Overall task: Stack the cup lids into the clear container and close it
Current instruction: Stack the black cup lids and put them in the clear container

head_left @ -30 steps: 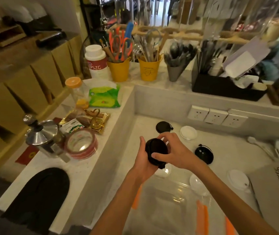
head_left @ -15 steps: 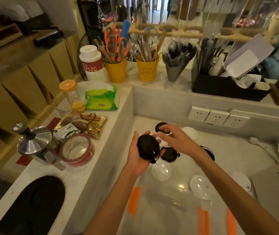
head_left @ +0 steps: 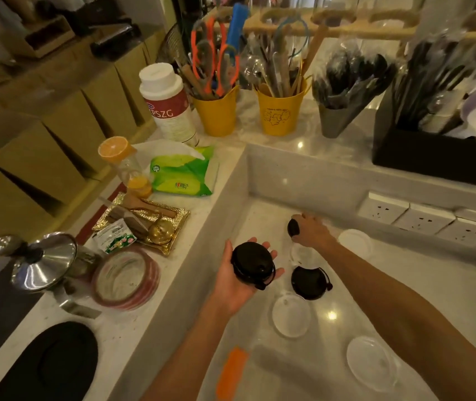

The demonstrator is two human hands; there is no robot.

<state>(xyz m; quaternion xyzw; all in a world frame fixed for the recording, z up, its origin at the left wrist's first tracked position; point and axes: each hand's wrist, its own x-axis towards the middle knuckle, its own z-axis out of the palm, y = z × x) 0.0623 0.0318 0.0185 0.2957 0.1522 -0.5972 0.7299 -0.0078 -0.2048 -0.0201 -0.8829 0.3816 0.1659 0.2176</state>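
Note:
My left hand (head_left: 238,280) is palm up and holds a small stack of black cup lids (head_left: 251,263). My right hand (head_left: 311,231) reaches to the back of the lower counter and closes on another black lid (head_left: 293,227). One more black lid (head_left: 309,282) lies flat just right of my left hand. Clear lids (head_left: 291,315) (head_left: 371,361) and a white lid (head_left: 354,241) lie around it. The clear container (head_left: 262,371) with an orange latch (head_left: 232,369) sits at the bottom, open, partly under my arms.
A raised ledge on the left carries a tape roll (head_left: 126,277), a steel pot lid (head_left: 44,260), a gold tray (head_left: 144,224) and a wipes pack (head_left: 183,175). Yellow utensil buckets (head_left: 216,114) stand behind. Wall sockets (head_left: 422,219) line the back wall.
My right hand left the stack and stretched back to the far black lid. My left hand turned palm up with the stack and drew slightly left.

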